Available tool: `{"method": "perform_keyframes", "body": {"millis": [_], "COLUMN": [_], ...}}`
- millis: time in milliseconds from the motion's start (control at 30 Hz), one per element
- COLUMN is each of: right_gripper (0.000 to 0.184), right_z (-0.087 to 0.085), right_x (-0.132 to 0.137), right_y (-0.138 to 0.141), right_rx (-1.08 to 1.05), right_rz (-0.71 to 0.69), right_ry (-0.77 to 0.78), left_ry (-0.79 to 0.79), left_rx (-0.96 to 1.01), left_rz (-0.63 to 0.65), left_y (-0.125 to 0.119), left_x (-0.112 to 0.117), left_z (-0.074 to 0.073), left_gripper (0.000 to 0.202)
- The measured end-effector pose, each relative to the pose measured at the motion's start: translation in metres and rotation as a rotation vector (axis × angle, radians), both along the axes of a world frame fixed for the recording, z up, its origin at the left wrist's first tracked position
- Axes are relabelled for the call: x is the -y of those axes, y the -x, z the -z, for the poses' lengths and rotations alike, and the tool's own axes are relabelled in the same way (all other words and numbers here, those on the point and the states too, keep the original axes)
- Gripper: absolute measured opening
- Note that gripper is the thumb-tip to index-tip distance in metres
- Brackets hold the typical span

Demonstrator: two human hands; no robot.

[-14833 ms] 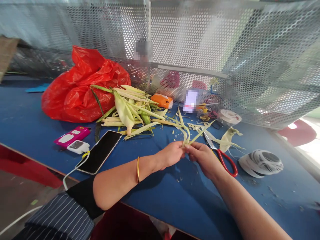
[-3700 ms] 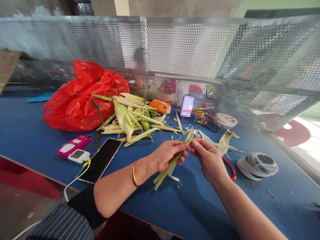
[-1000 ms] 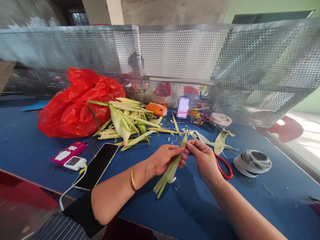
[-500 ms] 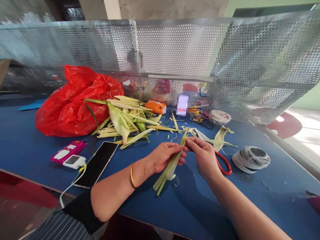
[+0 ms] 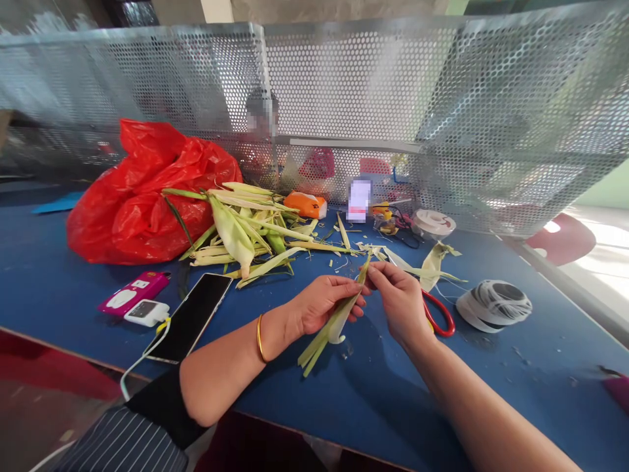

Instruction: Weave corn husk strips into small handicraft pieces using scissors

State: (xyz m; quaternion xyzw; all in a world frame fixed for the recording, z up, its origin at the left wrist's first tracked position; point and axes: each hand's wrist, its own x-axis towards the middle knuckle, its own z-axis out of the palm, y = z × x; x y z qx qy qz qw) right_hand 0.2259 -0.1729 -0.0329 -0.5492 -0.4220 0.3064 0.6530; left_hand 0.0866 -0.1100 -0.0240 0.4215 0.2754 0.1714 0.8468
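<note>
Your left hand (image 5: 322, 303) and right hand (image 5: 399, 298) meet just above the blue table (image 5: 491, 367), forearms angling in from the near edge. The left hand's fingers curl around a bundle of green leaf strips (image 5: 330, 324) that slants down toward you, while your right thumb and forefinger pinch its upper tip. Red-handled scissors (image 5: 437, 313) lie just behind your right hand, possibly touching it. A pile of husks (image 5: 246, 226) sits beyond, beside a red bag (image 5: 142, 193).

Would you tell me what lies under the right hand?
Red-handled scissors lie on the blue table under the right hand, which pinches a leaf strip. One handle loop shows; the hand covers the pivot.
</note>
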Motion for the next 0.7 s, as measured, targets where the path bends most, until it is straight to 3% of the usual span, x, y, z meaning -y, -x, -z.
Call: {"method": "perform_keyframes", "body": {"millis": [100,300,533,633,700], "right_gripper": [0.024,0.023,0.024,0.027,0.040], "right_z": [-0.005,-0.012,-0.008,-0.004,0.000], "right_x": [0.000,0.001,0.001,0.001,0.001], "right_y": [-0.001,-0.003,-0.001,0.000,0.002], "right_rx": [-0.048,-0.133,-0.080,-0.086,-0.153], "right_rz": [-0.012,-0.178,-0.107,-0.114,-0.201], "right_ry": [0.021,0.066,0.049,0.044,0.064], "left_ry": [0.001,0.024,0.060,0.025,-0.008], "left_rx": [0.030,0.008,-0.006,0.037,0.097], "left_rz": [-0.032,0.012,0.024,-0.019,-0.110], "left_y": [0.000,0.001,0.000,-0.001,-0.001], "left_x": [-0.001,-0.002,-0.002,-0.002,-0.005], "left_z": [0.000,-0.001,0.002,0.002,0.001], "left_gripper": [0.017,0.016,0.017,0.015,0.014]}}
